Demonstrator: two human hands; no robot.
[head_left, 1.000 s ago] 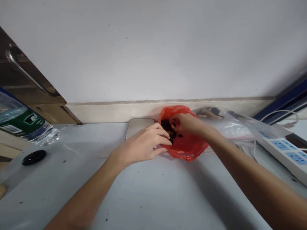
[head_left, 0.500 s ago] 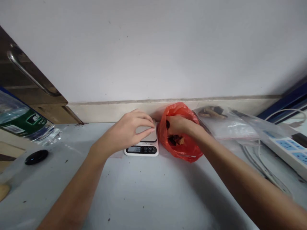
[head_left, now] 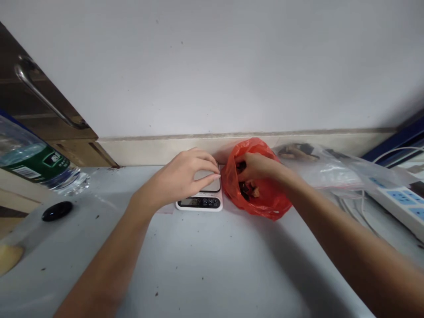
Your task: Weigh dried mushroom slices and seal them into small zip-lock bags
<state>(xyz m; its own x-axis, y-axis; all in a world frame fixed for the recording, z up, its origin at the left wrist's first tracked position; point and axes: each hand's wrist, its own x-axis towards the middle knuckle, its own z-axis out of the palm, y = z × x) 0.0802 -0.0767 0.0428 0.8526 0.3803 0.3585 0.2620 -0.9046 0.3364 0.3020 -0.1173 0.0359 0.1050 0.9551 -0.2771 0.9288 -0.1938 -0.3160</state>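
Dim, greyish light, soft shadows.

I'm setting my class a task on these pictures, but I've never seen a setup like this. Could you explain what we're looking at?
There is no machine here: these are a person's bare hands, seen by a camera worn on the head, looking forward and down. On the table, the left hand is over a scale, thumb and fingers close together; whether it holds anything is unclear. The right hand reaches into a red bag of dark pieces; its grip is partly hidden. To the left are a bottle and a black oval thing; to the right, a clear bag and a power strip.
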